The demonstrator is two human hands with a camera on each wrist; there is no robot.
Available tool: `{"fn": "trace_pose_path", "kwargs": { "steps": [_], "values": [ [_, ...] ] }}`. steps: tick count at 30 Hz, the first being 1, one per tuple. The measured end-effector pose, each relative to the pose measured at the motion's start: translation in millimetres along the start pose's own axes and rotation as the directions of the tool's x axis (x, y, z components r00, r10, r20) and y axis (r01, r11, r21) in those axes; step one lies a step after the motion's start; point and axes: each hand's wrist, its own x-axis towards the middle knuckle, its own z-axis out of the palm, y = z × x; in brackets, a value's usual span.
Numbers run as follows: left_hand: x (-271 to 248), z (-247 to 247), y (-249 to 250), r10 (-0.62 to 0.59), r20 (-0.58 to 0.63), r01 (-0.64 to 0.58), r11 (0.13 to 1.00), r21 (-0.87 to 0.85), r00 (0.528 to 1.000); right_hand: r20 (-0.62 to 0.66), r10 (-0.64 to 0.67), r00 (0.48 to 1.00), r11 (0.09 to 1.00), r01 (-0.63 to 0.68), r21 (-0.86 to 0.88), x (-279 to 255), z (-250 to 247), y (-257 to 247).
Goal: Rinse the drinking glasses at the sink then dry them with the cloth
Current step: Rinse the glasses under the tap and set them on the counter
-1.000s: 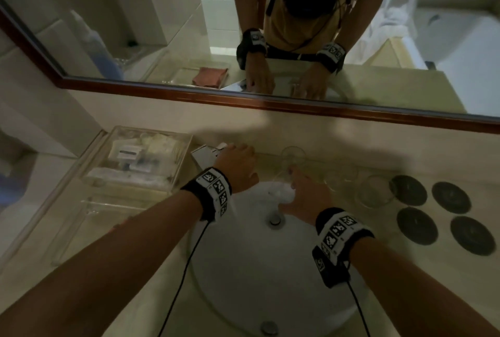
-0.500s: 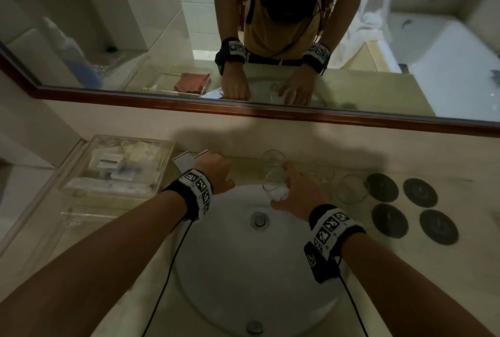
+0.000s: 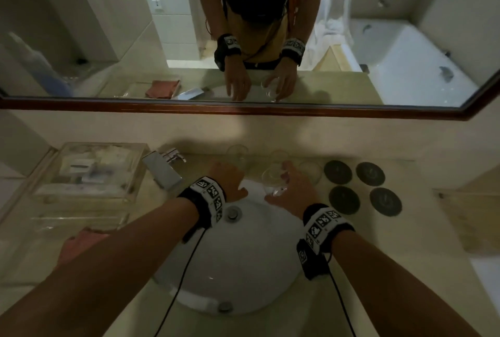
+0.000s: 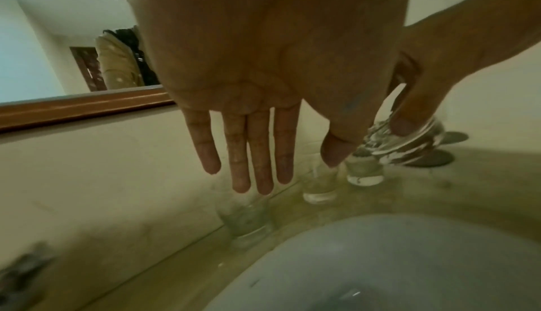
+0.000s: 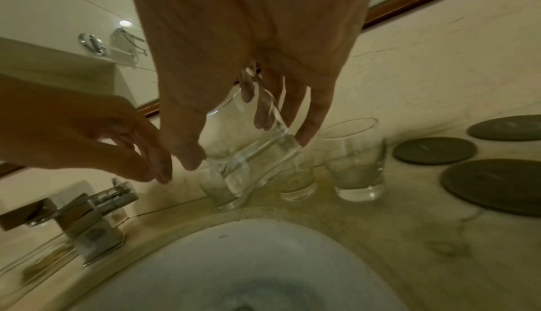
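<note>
My right hand (image 3: 280, 184) grips a clear drinking glass (image 3: 273, 180), tilted, above the back rim of the white sink (image 3: 230, 261). In the right wrist view the thumb and fingers of that hand (image 5: 249, 149) wrap the glass (image 5: 257, 154). My left hand (image 3: 231, 179) hovers open beside it, fingers (image 4: 251, 154) straight and holding nothing. Three more glasses (image 5: 354, 161) (image 5: 295, 184) (image 5: 216, 193) stand upright along the back wall. A pink cloth (image 3: 78, 244) lies on the counter at the left, partly hidden by my left forearm.
A chrome faucet (image 3: 165, 171) stands left of the basin. Several dark round coasters (image 3: 345, 200) lie on the counter at the right. A clear organiser box (image 3: 89, 171) sits at the far left. A framed mirror (image 3: 243, 108) runs above the back wall.
My right hand has lifted a glass from the back row and tilted it over the basin's rim. My left hand has moved right, off the faucet, toward that glass.
</note>
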Motion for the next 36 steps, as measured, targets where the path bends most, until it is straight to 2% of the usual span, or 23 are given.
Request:
{"fn": "trace_pose_path", "kwargs": {
  "steps": [5, 16, 21, 26, 36],
  "values": [
    [5, -5, 52, 0.032, 0.032, -0.028, 0.992, -0.124, 0.999, -0.046, 0.026, 0.999, 0.997, -0.03, -0.07, -22, -30, 21],
    [18, -18, 130, 0.092, 0.059, -0.085, 0.99, -0.112, 0.994, 0.009, 0.209, 0.978, 0.963, -0.204, -0.178, -51, -70, 88],
    [26, -21, 145, 0.075, 0.064, -0.069, 0.994, -0.089, 0.995, 0.017, 0.221, 0.975, 0.967, -0.217, -0.134, -48, -71, 106],
    [34, -18, 150, 0.068, 0.06, -0.063, 0.995, -0.078, 0.996, 0.025, 0.223, 0.975, 0.95, -0.211, -0.232, -44, -73, 116],
    [44, -8, 150, 0.078, 0.065, -0.073, 0.994, -0.076, 0.995, 0.011, 0.226, 0.974, 0.945, -0.216, -0.247, -36, -62, 124]
  ]
}}
